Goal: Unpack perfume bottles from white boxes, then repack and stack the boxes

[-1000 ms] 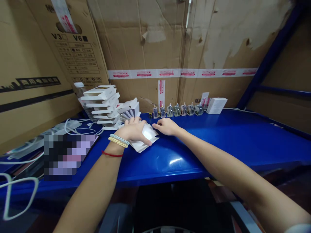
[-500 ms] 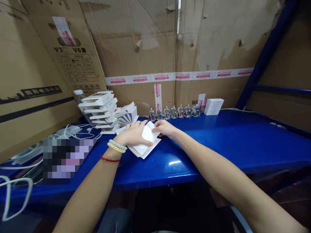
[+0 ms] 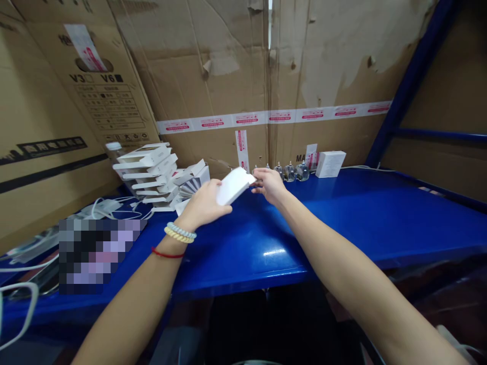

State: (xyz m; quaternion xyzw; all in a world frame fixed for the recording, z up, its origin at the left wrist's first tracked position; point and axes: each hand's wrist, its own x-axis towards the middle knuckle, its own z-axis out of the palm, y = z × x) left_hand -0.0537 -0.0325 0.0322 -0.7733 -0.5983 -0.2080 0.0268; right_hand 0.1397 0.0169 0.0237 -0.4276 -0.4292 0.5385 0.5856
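Note:
A small white cardboard box [image 3: 235, 186] is gripped in my left hand [image 3: 203, 205], tilted up above the blue table. The box's far right end has a flap, and the fingers of my right hand [image 3: 269, 185] are bent around that end. My right fingertips partly hide the flap. Behind my right hand stands a row of small glass bottles [image 3: 290, 172] with pointed tops, some of them covered by the hand. Beside my left hand, a white box with grey folded inserts [image 3: 192, 185] lies by the stack.
A stack of white open boxes [image 3: 148, 172] leans at the left, before a clear plastic bottle [image 3: 114, 152]. White cables [image 3: 99, 208] lie at the left. One closed white box [image 3: 330, 164] stands at the back right. Cardboard [image 3: 205, 101] walls the rear of the blue table [image 3: 342, 223].
The white box, earlier low and flat with flaps spread, is now raised and boxy in my left hand. My right hand has shifted slightly up and right to its end. The view has turned slightly.

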